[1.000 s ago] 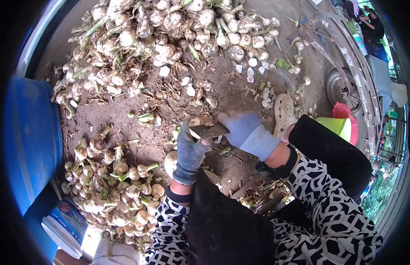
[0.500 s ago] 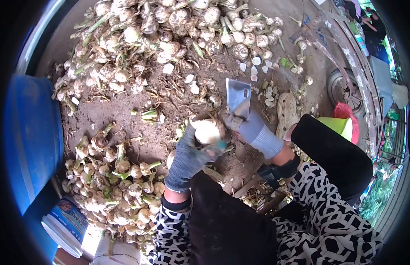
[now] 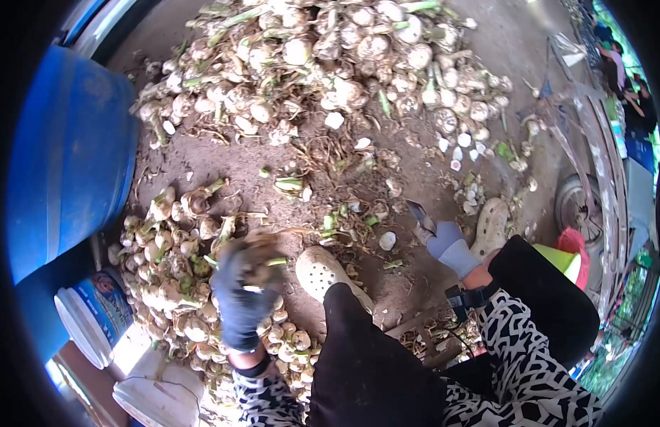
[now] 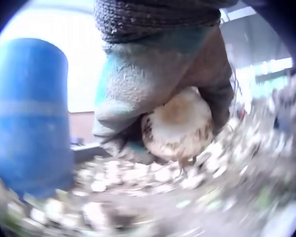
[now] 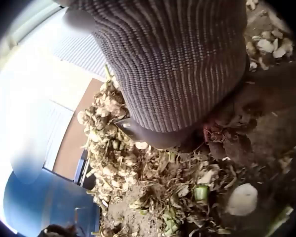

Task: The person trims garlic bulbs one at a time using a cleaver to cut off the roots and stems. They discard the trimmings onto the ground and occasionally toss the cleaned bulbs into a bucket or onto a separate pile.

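holding a dirty white bulb [image 4: 180, 123] in the curled fingers [image 4: 140, 154] of the left hand [image 3: 245, 295] | having it up in the air by the small bulb heap [image 3: 166, 292] | gripping a flat knife [image 3: 422, 215] in the bent fingers of the right hand [image 3: 449, 247] | pointing it out over the brown floor [image 3: 429, 285], near a pale shoe [image 3: 491, 224]

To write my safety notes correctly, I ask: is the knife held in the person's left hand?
No, the right hand holds the knife, while the left hand grips a bulb.

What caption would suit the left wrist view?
Gloved left hand gripping a pale bulb, a blue barrel at frame left.
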Available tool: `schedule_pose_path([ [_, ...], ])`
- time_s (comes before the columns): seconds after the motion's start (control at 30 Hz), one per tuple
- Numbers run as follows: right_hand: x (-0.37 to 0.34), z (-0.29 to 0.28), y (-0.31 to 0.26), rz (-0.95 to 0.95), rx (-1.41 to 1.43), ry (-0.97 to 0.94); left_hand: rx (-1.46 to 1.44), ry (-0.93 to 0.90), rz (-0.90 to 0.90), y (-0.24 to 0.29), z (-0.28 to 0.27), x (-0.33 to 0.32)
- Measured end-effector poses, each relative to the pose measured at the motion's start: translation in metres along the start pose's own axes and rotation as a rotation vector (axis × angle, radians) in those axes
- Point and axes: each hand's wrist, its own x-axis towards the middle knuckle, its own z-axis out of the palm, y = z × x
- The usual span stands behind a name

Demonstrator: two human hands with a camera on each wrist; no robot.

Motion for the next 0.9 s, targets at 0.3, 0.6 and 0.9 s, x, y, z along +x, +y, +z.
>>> schedule_pose_path([
  [0.3, 0.085, -0.038, -0.249, -0.575, -0.422, 0.074, 0.752, 0.202, -0.289, -0.053, -0.049, -0.003],
  [0.6, 0.116, -0.035, -0.219, -0.667, -0.551, -0.022, 0.099, 0.311, -0.085, -0.103, 0.011, 0.184],
  [0.9, -0.037, -0.168, -0.07, -0.543, 0.229, 0.017, 0.213, 0.15, -0.306, -0.092, 0.071, 0.21],
])
